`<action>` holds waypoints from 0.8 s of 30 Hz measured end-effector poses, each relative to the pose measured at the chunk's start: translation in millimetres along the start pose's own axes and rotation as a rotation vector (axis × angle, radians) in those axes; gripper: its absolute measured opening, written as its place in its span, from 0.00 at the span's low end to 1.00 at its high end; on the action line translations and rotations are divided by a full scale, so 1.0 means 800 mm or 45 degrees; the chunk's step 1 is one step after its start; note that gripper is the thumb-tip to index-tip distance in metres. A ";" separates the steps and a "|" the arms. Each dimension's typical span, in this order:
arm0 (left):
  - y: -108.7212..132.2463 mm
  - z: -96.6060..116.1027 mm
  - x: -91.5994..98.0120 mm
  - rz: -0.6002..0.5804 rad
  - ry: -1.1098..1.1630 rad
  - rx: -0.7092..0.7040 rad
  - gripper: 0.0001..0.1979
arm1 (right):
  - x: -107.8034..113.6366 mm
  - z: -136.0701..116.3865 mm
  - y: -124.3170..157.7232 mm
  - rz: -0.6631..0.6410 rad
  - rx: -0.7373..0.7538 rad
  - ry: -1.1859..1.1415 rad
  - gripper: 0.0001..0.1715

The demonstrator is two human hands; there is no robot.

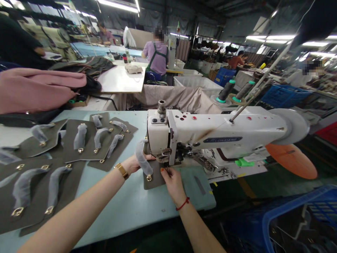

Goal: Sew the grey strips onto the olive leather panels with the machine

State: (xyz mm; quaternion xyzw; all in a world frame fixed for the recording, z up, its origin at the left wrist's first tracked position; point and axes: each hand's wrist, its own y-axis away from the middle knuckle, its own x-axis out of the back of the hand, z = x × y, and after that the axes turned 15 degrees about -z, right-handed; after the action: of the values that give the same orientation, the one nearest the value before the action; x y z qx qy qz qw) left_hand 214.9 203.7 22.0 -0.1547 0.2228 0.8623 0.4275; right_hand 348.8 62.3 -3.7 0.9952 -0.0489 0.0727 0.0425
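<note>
A grey-brown panel (158,174) lies under the needle area of a white sewing machine (184,130). Its handle (142,160), wrapped in translucent film, is fixed by gold-coloured metal fittings. My left hand (133,163) rests at the panel's left side, a finger stretched flat across it behind the handle; its other fingers are partly hidden. Near the presser foot, my right hand (173,180) pinches the panel's right edge between thumb and fingers. The needle itself cannot be made out.
Several similar panels (72,138) with wrapped handles overlap on the pale blue table (110,200) at left. A blue crate (265,225) holding more pieces stands low at right. Thread cones (225,91) rise behind the machine. Co-workers (156,54) sit farther back.
</note>
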 end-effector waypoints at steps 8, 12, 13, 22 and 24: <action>0.036 -0.035 -0.011 0.299 0.042 -0.201 0.22 | -0.003 -0.004 0.023 -0.137 -0.030 -0.161 0.19; 0.083 -0.090 -0.045 0.535 0.362 -0.405 0.22 | -0.004 -0.005 0.033 -0.210 -0.109 -0.339 0.20; 0.090 -0.103 -0.057 0.500 0.400 -0.440 0.22 | -0.004 -0.005 0.033 -0.222 -0.116 -0.377 0.20; 0.074 -0.123 -0.096 0.691 0.052 0.012 0.24 | 0.000 -0.019 0.039 -0.212 -0.059 -0.296 0.18; 0.079 -0.119 -0.090 0.706 -0.175 0.165 0.26 | 0.003 -0.020 0.043 -0.224 -0.059 -0.235 0.16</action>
State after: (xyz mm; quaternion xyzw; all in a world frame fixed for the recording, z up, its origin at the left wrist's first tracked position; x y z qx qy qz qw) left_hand 213.4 72.8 -10.0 -0.0013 0.2817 0.9387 0.1985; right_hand 345.6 29.3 15.4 0.9969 0.0333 -0.0242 0.0670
